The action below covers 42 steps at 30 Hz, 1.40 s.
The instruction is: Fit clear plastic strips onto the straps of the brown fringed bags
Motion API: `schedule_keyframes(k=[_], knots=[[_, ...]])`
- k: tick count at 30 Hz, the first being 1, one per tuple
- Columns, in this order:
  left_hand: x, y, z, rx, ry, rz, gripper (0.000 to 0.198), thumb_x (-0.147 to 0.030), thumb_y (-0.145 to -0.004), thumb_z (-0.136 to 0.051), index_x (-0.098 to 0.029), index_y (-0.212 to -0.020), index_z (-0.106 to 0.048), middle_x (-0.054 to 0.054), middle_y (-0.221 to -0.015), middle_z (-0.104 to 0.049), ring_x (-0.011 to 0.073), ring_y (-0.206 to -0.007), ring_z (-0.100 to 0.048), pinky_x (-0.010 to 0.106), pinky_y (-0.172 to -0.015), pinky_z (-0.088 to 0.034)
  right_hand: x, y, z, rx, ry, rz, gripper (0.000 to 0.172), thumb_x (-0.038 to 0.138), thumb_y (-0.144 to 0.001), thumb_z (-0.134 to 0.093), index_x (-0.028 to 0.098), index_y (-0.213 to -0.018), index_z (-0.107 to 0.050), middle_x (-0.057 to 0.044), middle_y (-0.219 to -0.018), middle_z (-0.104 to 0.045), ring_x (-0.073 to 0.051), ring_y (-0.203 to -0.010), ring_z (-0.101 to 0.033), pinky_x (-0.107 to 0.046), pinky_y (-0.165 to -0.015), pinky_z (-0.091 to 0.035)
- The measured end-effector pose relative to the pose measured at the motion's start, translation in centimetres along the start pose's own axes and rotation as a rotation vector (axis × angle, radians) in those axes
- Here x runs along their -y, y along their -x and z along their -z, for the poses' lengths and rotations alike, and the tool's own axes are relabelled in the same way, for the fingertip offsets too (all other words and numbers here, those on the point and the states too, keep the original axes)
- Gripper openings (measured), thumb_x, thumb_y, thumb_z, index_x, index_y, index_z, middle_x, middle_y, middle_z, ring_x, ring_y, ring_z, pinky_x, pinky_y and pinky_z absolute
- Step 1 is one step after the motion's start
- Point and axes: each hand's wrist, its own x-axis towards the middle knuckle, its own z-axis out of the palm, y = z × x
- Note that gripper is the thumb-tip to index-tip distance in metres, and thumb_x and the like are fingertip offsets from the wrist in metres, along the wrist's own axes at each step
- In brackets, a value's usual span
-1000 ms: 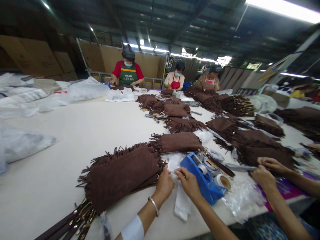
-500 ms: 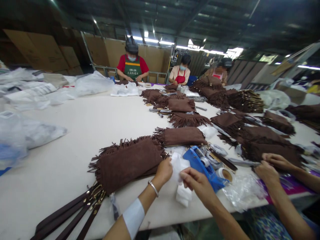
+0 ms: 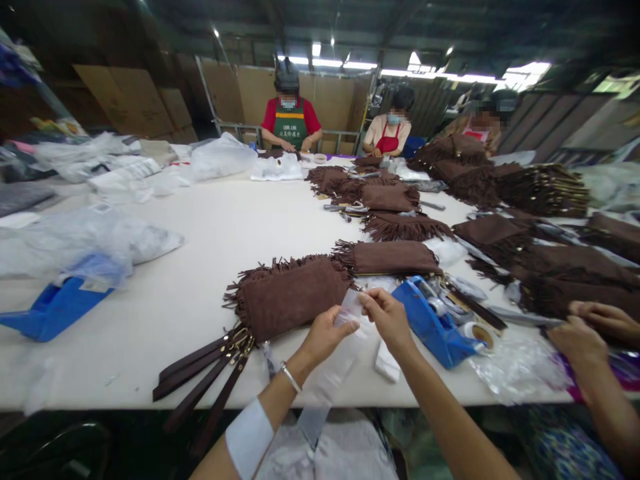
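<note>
A long translucent white strip (image 3: 326, 381) of thin plastic or tissue hangs down over the table edge. Closed around its upper part is my left hand (image 3: 327, 333), wearing a silver bracelet. My right hand (image 3: 387, 315) pinches the strip's top end between thumb and fingers. Just beyond my left hand lies a brown fringed bag (image 3: 295, 300), its dark straps (image 3: 200, 363) with gold clasps trailing toward the near edge. Below my right hand is a folded white piece (image 3: 387, 363). Close by on the right stands a blue tape dispenser (image 3: 430, 327).
More brown fringed bags (image 3: 393, 257) lie beyond and to the right. Another blue dispenser (image 3: 60, 303) and plastic bags (image 3: 145, 240) are on the left. A co-worker's hands (image 3: 585, 330) are at right; a person in a green apron (image 3: 290, 123) works across the table.
My hands have come closer together, and the white sheet that was bunched between them is now stretched into a long hanging strip. The view has turned left, bringing the second blue dispenser into sight.
</note>
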Motion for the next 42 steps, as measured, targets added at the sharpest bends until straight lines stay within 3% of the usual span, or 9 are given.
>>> schedule_keyframes(k=[4,8,13,18,20,28,32,36,42], knots=[[4.3,0.7,-0.9,-0.082,-0.078,0.008,0.032,-0.037,-0.082,-0.060,-0.016,-0.106,-0.063,0.006,-0.098,-0.070,0.0205,-0.089,-0.061,0.029,-0.080,-0.045,-3.8,-0.6,0.5,-0.040,0.078,-0.059,0.035,0.052,-0.081,-0.058,0.017,-0.082,-0.061,0.001,-0.058,-0.060,-0.012,-0.051,-0.053,-0.022,-0.048,-0.042],[5.9,1.9,-1.5,-0.125,-0.110,0.012,0.019,-0.032,-0.084,-0.054,-0.020,-0.093,-0.066,0.004,-0.091,-0.068,0.0198,-0.087,-0.058,0.029,-0.081,-0.042,-5.4,0.7,1.3,-0.016,0.121,-0.098,0.038,0.050,-0.080,-0.059,0.016,-0.096,-0.062,-0.004,-0.073,-0.067,-0.016,-0.060,-0.062,-0.026,-0.051,-0.049],[6.5,1.7,-1.3,-0.186,-0.086,0.058,0.014,-0.027,-0.083,-0.052,-0.020,-0.081,-0.063,0.000,-0.077,-0.063,0.0177,-0.077,-0.055,0.027,-0.076,-0.042,-4.4,6.5,1.1,-0.206,0.530,0.186,0.039,0.036,-0.091,-0.049,0.019,-0.126,-0.050,-0.014,-0.117,-0.063,-0.022,-0.090,-0.064,-0.037,-0.075,-0.053],[6.8,1.3,-1.1,-0.252,0.046,0.112,0.012,-0.023,-0.076,-0.055,-0.020,-0.084,-0.063,0.001,-0.077,-0.065,0.0173,-0.077,-0.057,0.027,-0.073,-0.045,-6.0,13.7,-1.5,0.404,0.918,0.512,0.034,0.028,-0.094,-0.049,0.025,-0.127,-0.056,-0.010,-0.127,-0.062,-0.025,-0.114,-0.057,-0.041,-0.095,-0.045],[6.5,1.2,-1.2,-0.279,0.126,0.117,0.013,-0.024,-0.075,-0.055,-0.018,-0.084,-0.063,0.002,-0.079,-0.066,0.0173,-0.077,-0.059,0.028,-0.073,-0.047,-7.4,14.7,-2.2,0.477,1.033,0.549,0.040,0.035,-0.093,-0.052,0.023,-0.131,-0.053,-0.010,-0.136,-0.055,-0.027,-0.123,-0.051,-0.043,-0.099,-0.041],[-0.9,0.4,0.7,-0.316,0.548,0.052,0.022,-0.036,-0.081,-0.061,-0.016,-0.077,-0.056,-0.004,-0.059,-0.050,0.0085,-0.051,-0.048,0.021,-0.051,-0.041,-8.8,8.8,0.6,0.356,1.372,0.479,0.046,0.039,-0.089,-0.057,0.012,-0.126,-0.057,-0.018,-0.132,-0.056,-0.032,-0.123,-0.048,-0.047,-0.104,-0.033],[-2.8,0.7,2.9,-0.320,0.265,0.033,0.014,-0.030,-0.082,-0.059,-0.016,-0.085,-0.061,-0.005,-0.060,-0.053,0.0071,-0.047,-0.043,0.018,-0.044,-0.032,-8.5,5.2,1.7,0.342,1.464,0.531,0.042,0.041,-0.089,-0.056,0.012,-0.120,-0.059,-0.018,-0.124,-0.061,-0.033,-0.121,-0.048,-0.049,-0.101,-0.034],[-0.3,1.9,2.1,-0.084,-0.291,-0.065,0.018,-0.027,-0.089,-0.048,-0.020,-0.090,-0.064,0.000,-0.078,-0.066,0.0161,-0.075,-0.061,0.025,-0.069,-0.046,-7.8,1.9,3.6,0.334,1.480,0.494,0.031,0.038,-0.089,-0.058,0.015,-0.109,-0.061,-0.015,-0.118,-0.063,-0.031,-0.116,-0.051,-0.046,-0.096,-0.037],[5.8,0.7,-3.6,0.097,-0.886,-0.160,0.031,-0.021,-0.095,-0.032,-0.022,-0.094,-0.063,0.010,-0.130,-0.060,0.0213,-0.087,-0.069,0.031,-0.076,-0.052,-6.2,-1.8,5.4,0.366,1.414,0.342,0.020,0.030,-0.091,-0.055,0.017,-0.105,-0.061,-0.012,-0.108,-0.066,-0.027,-0.109,-0.053,-0.040,-0.089,-0.039]])
